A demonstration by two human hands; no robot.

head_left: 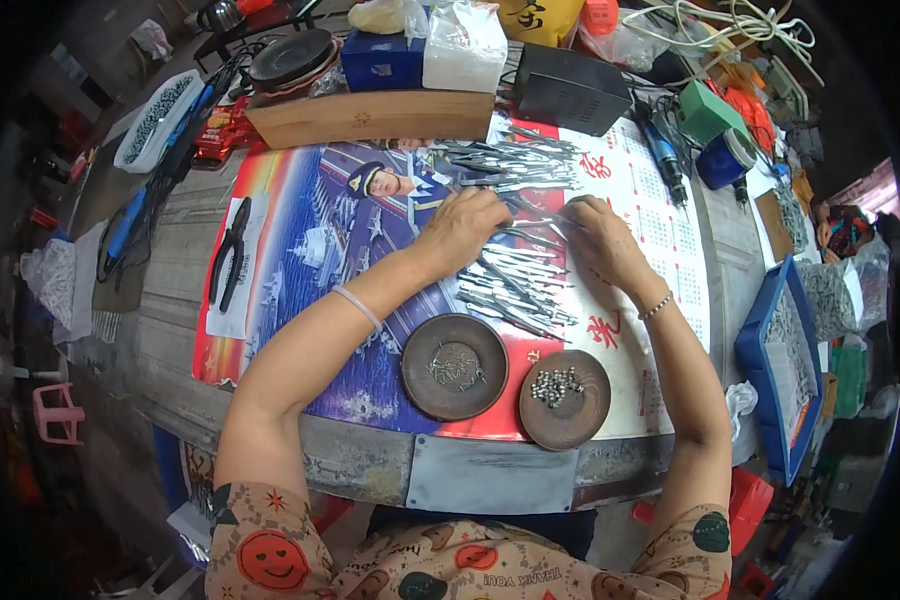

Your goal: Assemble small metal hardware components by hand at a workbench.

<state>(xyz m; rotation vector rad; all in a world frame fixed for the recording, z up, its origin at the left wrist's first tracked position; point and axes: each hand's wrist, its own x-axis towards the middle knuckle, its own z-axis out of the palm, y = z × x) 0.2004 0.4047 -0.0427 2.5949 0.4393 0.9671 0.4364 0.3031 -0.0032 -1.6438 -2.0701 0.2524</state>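
Observation:
My left hand [467, 230] is closed, its fingertips at slim silver metal pieces [535, 217] above the middle of the poster. Opposite it, my right hand [608, 243] has bent fingers pressed together at the other end of these pieces. One pile of slim metal pieces [515, 285] lies just below the hands, and another pile [515, 160] lies beyond them. Nearer me, a dark brown dish [420, 393] contains thin metal pins [455, 366]. To its right a second brown dish [573, 428] contains small silver beads [555, 386].
A printed poster [270, 330] covers the tabletop. Black-handled pliers [232, 255] rest at left. A wooden box [370, 120] and a black box [570, 88] stand at the back. A blue tray [765, 370] is at right, and a rotary hand tool [665, 160] lies back right.

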